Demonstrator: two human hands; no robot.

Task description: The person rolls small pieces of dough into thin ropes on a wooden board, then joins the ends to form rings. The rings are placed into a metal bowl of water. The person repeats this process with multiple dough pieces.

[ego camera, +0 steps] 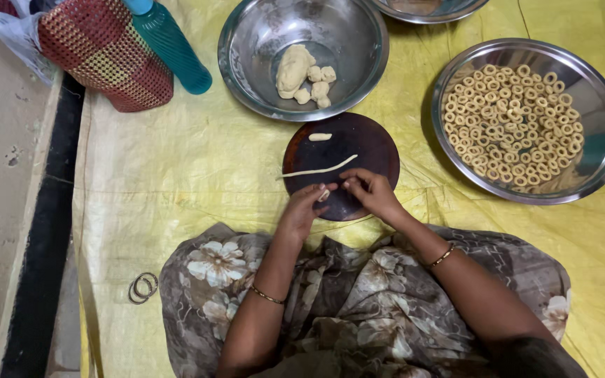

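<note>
A crinkled yellow plastic sheet [176,168] is lying under everything. Up and right of the grip, a wide steel plate [600,150] is holding many small dough rings. The dark round wooden board [358,140] is carrying a thin rolled dough strand [316,170] just above the fingers. The left hand [304,208] and right hand [371,192] are pinching a small dough piece [324,195] together — seemingly closing a ring; joining the ends likely needs gentle pressure.

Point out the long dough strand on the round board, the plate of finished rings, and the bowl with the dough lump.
dough strand [320,169], head view, middle of the strand.
plate of rings [600,150], head view, bare steel rim.
dough bowl [348,38], head view, bare inner wall.
</note>
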